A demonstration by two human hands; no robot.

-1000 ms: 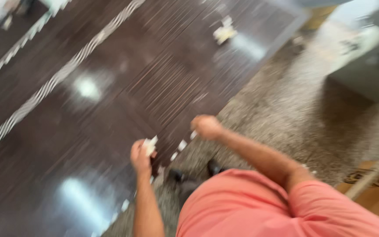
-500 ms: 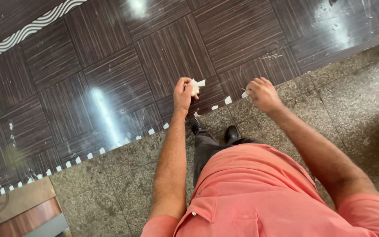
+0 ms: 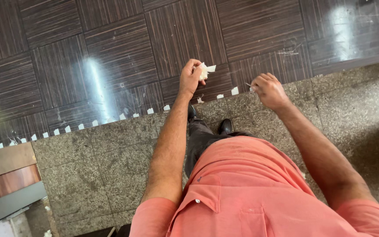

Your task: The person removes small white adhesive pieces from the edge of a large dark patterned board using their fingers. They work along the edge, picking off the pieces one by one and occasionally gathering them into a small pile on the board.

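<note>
- The dark striped floor tiles (image 3: 110, 52) fill the upper part of the view; grey speckled stone (image 3: 110, 162) borders them below.
- A row of white scraps (image 3: 123, 116) lies along the tiles' lower edge.
- The left hand (image 3: 191, 78) is curled tight around a crumpled white paper wad (image 3: 206, 70), above that edge.
- The right hand (image 3: 268, 90), nearly closed, pinches a small white scrap (image 3: 249, 87), well apart from the wad.

Crumpled white paper scrap (image 3: 205, 70) in left hand (image 3: 190, 78), at 12 o'clock. Dark brown wood-grain floor tiles (image 3: 123, 48), stripes alternating direction, glossy white glare. Speckled grey granite floor band (image 3: 93, 162) toward 6 o'clock. Salmon-pink short-sleeved shirt (image 3: 242, 193). Black shoes (image 3: 224, 126), dark grey trousers.
</note>
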